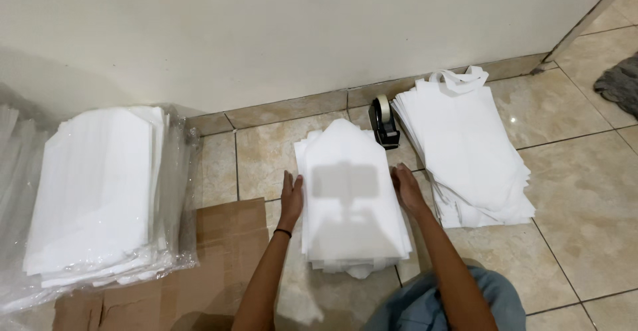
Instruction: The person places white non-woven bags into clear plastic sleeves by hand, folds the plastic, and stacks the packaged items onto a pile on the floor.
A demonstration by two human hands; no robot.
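A stack of folded white cloth bags (349,198) lies on the tiled floor right in front of me. My left hand (291,198) rests flat against the stack's left edge, fingers together and pointing away from me. A black band circles that wrist. My right hand (407,188) presses against the stack's right edge in the same way. Neither hand grips anything. A shadow of a head camera falls across the top bag.
A second pile of white bags with handles (468,145) lies to the right. A tape dispenser (383,121) stands by the wall between the piles. A plastic-wrapped bundle of white bags (100,191) sits at left, flattened cardboard (219,258) beside it. A grey rag (621,82) lies far right.
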